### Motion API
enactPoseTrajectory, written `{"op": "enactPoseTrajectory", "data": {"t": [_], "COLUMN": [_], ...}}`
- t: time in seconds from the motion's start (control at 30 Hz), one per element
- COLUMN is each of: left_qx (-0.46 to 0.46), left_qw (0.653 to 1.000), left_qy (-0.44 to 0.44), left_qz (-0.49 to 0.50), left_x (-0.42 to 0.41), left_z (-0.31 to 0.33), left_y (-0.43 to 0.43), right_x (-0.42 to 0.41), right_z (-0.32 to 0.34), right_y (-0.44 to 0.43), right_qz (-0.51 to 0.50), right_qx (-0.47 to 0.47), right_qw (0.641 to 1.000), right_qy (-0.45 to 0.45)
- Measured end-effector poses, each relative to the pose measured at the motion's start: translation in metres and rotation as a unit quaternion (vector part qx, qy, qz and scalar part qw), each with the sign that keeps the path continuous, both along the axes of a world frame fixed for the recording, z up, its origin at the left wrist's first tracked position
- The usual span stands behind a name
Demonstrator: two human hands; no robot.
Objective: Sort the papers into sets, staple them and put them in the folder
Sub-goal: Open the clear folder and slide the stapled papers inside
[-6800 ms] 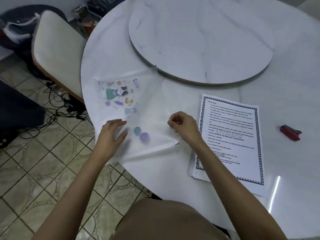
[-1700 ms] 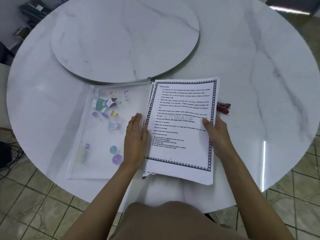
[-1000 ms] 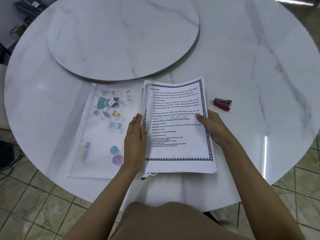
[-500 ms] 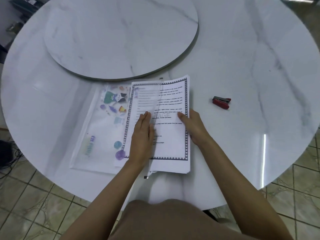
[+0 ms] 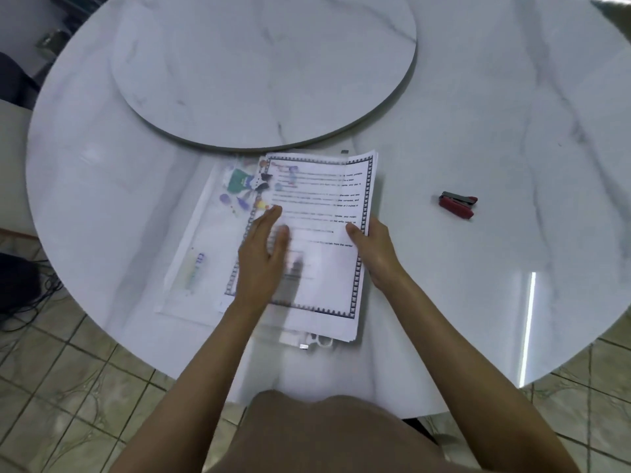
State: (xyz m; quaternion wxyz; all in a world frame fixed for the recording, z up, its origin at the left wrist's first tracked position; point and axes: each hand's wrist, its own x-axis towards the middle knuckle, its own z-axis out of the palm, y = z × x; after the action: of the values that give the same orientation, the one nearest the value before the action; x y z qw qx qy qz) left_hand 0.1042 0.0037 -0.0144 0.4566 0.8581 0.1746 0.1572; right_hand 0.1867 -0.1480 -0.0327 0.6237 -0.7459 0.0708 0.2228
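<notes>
A stack of printed papers [image 5: 327,206] with a black patterned border lies partly inside a translucent folder [image 5: 198,254] printed with cartoon figures, at the table's near edge. The folder's clear cover overlaps the left part of the top sheet. My left hand [image 5: 263,254] lies flat, fingers straight, on the stack's left side and is blurred. My right hand [image 5: 375,254] grips the stack's right edge, thumb on top, fingers hidden beneath. A small red stapler [image 5: 457,204] sits apart to the right.
The round white marble table [image 5: 512,131] carries a large round turntable [image 5: 266,63] just behind the folder. The table's edge runs right below the papers, with tiled floor beyond. Cables and a dark object lie on the floor at left.
The paper stack has slid left from beside the folder to over and into it. Both hands moved left with it, and my left hand now lies on the stack.
</notes>
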Motion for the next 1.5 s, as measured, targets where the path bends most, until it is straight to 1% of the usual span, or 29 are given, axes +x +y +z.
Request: {"op": "enactPoseTrajectory", "data": {"t": [0.07,0.1,0.17,0.23,0.3,0.37,0.53,0.63,0.7,0.77,0.83,0.93,1.07,1.2,1.5], "left_qx": [0.019,0.029,0.032,0.018,-0.010,-0.029,-0.059,-0.122,-0.149,-0.164,-0.173,-0.182,-0.187,-0.189,-0.194], "left_qw": [0.997,0.994,0.984,0.973,0.970,0.971,0.973,0.969,0.965,0.963,0.962,0.961,0.961,0.962,0.961], "left_qy": [-0.009,0.000,0.041,0.097,0.150,0.176,0.176,0.168,0.168,0.165,0.160,0.154,0.147,0.152,0.159], "left_qz": [0.068,0.105,0.172,0.207,0.191,0.160,0.135,0.136,0.137,0.138,0.139,0.142,0.142,0.129,0.115], "left_x": [-0.001,-0.001,-0.001,-0.001,-0.001,0.000,0.000,-0.005,-0.009,-0.013,-0.016,-0.017,-0.019,-0.021,-0.030], "left_z": [-0.001,-0.004,-0.009,-0.012,-0.014,-0.016,-0.018,-0.016,-0.016,-0.017,-0.016,-0.016,-0.016,-0.016,-0.014], "left_y": [0.036,0.056,0.095,0.126,0.142,0.146,0.147,0.153,0.158,0.161,0.161,0.159,0.157,0.156,0.148], "right_x": [-0.001,0.000,0.000,0.001,0.002,0.002,0.000,-0.001,0.000,-0.001,-0.004,-0.010,-0.013,-0.018,-0.013], "right_z": [-0.002,-0.003,-0.006,-0.006,-0.006,-0.005,-0.004,0.000,0.004,0.007,0.007,0.003,-0.002,-0.007,0.004], "right_y": [0.002,0.002,0.003,0.003,0.004,0.008,0.023,0.031,0.033,0.033,0.033,0.034,0.033,0.032,0.029], "right_qz": [0.000,-0.002,-0.006,-0.008,-0.006,0.002,0.024,0.028,0.023,0.020,0.018,-0.002,-0.034,-0.043,0.059], "right_qx": [-0.003,-0.006,-0.008,-0.002,0.006,0.015,0.048,0.075,0.104,0.145,0.178,0.201,0.196,0.181,0.166], "right_qw": [1.000,1.000,1.000,1.000,1.000,1.000,0.998,0.996,0.993,0.986,0.979,0.974,0.971,0.972,0.980], "right_qy": [-0.003,-0.004,0.000,0.005,0.006,0.006,0.015,0.029,0.055,0.086,0.099,0.109,0.132,0.142,0.094]}}
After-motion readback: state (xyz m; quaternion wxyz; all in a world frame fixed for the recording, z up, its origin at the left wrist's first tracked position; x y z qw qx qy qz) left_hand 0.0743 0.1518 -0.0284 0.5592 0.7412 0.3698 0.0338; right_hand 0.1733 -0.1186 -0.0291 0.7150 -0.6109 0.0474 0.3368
